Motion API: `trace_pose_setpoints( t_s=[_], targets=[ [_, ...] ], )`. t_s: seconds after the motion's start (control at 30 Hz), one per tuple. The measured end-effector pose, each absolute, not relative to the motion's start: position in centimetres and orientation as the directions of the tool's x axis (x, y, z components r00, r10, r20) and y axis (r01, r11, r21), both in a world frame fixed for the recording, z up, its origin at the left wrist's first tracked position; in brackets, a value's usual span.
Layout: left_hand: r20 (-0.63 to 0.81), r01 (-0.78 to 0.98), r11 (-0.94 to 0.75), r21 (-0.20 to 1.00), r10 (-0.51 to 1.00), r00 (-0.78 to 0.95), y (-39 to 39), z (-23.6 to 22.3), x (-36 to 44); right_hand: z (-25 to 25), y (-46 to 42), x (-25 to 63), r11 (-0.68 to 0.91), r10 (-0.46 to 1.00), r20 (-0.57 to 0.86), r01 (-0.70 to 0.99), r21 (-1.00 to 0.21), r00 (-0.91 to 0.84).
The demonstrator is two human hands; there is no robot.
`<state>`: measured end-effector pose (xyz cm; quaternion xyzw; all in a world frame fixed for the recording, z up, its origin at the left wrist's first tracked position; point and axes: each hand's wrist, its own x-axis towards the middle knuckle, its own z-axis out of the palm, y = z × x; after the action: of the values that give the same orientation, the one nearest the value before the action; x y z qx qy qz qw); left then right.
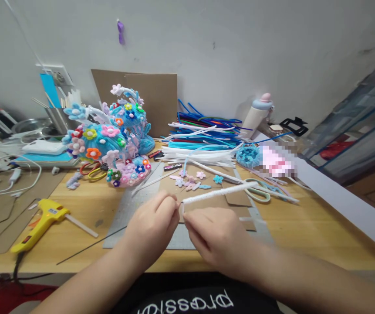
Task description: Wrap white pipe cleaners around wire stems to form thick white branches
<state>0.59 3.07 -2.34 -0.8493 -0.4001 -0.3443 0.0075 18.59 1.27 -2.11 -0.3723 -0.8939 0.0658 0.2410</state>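
Note:
Both hands meet over the cutting mat. My left hand is closed in a pinch around a thin dark wire, whose bare length slants out to the lower left. Beyond the fingertips, to the right, extends a rod wrapped in white pipe cleaner. My right hand is closed just below that rod, gripping the loose end of the white pipe cleaner where it hangs from the wrapped part. Small pastel fuzzy flowers and leaves lie on brown cardboard behind the hands.
A yellow glue gun lies at left. Fuzzy flower-covered ornaments stand behind it. Bundled pipe cleaners lie along the wall. Scissors, a blue fuzzy piece and a white bottle are at right.

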Motion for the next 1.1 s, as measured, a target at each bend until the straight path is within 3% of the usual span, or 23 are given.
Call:
trace_pose_setpoints(
  t_s=[0.13,0.27,0.4,0.47,0.57,0.73,0.83,1.0,1.1],
  targets=[
    [0.508,0.669,-0.736,0.100,0.616,0.602,2.8,-2.2,0.2,0.1,1.4,19.4,0.734,0.671,0.399,0.636,-0.237,-0.625],
    [0.448,0.537,-0.843,0.025,0.490,0.748,2.0,-1.7,0.0,2.3,3.7,20.6,0.727,0.684,0.298,0.591,-0.349,-0.666],
    [0.537,0.455,-0.868,0.198,0.484,0.691,1.4,-1.6,0.0,2.4,6.2,21.4,0.552,0.678,0.100,0.415,-0.723,-0.728],
    [0.611,0.468,-0.835,0.289,0.537,0.581,1.3,-1.6,0.1,1.6,6.6,21.5,0.457,0.638,0.067,0.307,-0.835,-0.767],
    [0.684,0.498,-0.780,0.379,0.598,0.417,1.4,-1.5,0.5,0.1,5.9,21.3,0.410,0.644,0.121,0.208,-0.888,-0.755],
    [0.692,0.577,-0.679,0.454,0.677,0.252,1.5,-1.1,1.6,-2.1,3.8,20.0,0.413,0.833,0.256,0.244,-0.877,-0.490],
    [0.721,0.628,-0.682,0.375,0.640,0.264,1.5,-1.5,2.0,-2.7,3.2,19.1,0.267,0.923,0.195,0.186,-0.946,-0.333],
    [0.769,0.717,-0.687,0.121,0.521,0.370,1.6,-2.9,2.0,-3.2,2.7,17.7,0.071,0.978,0.076,-0.031,-0.997,-0.193],
    [0.766,0.706,-0.704,0.078,0.495,0.409,2.0,-3.2,2.1,-3.9,2.6,17.2,0.007,0.992,0.028,-0.169,-0.986,-0.123]
  ],
)
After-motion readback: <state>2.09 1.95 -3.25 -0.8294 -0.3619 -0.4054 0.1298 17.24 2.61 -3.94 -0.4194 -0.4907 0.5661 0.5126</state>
